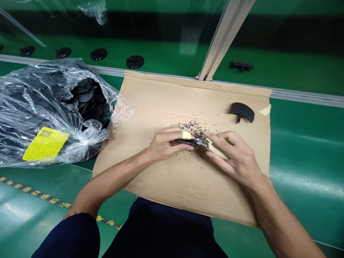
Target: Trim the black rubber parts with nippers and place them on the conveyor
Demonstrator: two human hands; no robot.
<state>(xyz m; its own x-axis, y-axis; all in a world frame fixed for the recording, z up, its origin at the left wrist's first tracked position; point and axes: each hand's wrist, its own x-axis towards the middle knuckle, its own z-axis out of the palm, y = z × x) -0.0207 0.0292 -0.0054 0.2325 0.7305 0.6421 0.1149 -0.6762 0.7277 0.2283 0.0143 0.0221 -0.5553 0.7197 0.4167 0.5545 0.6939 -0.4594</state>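
My left hand, with pale yellow tape on a fingertip, pinches a thin black plastic part edge-on. My right hand grips a pair of side cutters by pale yellow handles. Their metal jaws meet the edge of the black part; whether they bite into it is too small to tell. Small black clippings lie scattered around and beneath both hands on a cardboard sheet. A curved black pad with a short stem rests on the cardboard's far right.
A clear plastic bag full of black discs, with a yellow label, lies left of the cardboard, partly over its edge. Behind stands a glass panel with a metal post, showing several black discs. Yellow-black tape marks the green floor.
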